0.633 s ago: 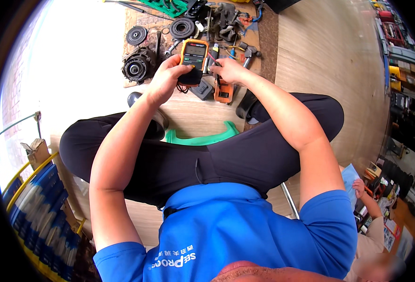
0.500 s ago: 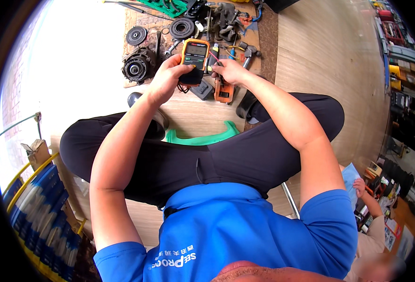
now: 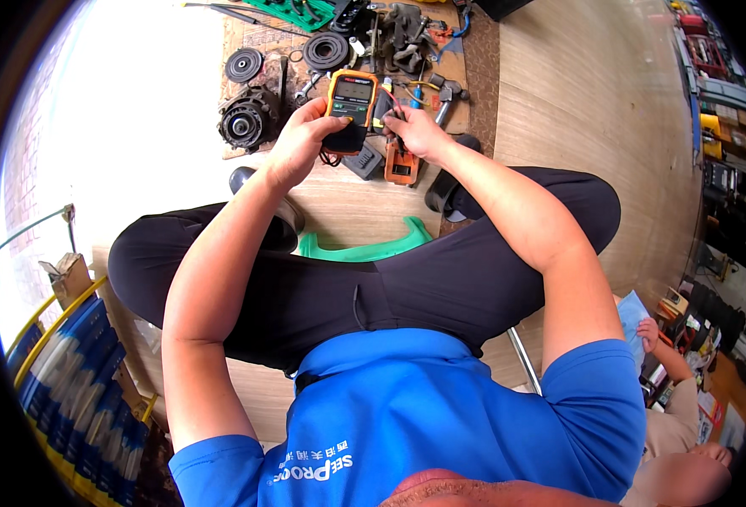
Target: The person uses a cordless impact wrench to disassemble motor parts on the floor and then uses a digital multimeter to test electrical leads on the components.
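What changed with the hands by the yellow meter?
The right hand, holding a red lead, moved slightly right, away from the yellow meter. Nothing was visibly grabbed or let go. The left hand still holds the meter; the green piece stayed put.

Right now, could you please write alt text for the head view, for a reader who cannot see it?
A person's left hand holds an orange-and-black meter, while the right hand holds a red lead beside it. Dark round parts and tools lie beyond on a worn board; a curved green piece shows nearer the person.
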Demonstrator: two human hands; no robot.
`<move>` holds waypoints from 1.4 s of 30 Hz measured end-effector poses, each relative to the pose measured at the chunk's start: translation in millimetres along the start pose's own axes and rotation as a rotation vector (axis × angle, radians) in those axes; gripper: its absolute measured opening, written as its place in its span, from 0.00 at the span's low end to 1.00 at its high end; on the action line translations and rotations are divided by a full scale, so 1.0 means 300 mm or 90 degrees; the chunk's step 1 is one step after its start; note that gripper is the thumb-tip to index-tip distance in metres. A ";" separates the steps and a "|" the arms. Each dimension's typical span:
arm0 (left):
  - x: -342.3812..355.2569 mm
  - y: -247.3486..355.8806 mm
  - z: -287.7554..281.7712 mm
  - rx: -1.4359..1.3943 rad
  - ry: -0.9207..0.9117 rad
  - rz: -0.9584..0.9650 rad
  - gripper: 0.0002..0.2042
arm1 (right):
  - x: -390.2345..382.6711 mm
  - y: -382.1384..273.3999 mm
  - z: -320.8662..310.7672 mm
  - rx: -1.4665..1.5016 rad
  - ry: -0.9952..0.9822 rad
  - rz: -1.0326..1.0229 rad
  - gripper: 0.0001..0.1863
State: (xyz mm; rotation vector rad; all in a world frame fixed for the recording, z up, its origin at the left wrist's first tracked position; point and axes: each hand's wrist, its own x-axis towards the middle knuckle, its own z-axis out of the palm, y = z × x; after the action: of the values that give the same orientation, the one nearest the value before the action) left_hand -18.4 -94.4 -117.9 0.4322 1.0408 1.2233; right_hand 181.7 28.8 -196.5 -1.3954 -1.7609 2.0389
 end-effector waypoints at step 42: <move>0.019 -0.006 0.001 0.045 -0.009 0.006 0.13 | 0.012 -0.020 -0.161 -0.032 -0.190 0.029 0.08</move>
State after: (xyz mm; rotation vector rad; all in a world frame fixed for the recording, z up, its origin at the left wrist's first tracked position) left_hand -17.3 -89.9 -121.6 0.5006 1.0724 1.1936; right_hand 209.7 68.3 -189.1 -1.2038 -1.9194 2.3457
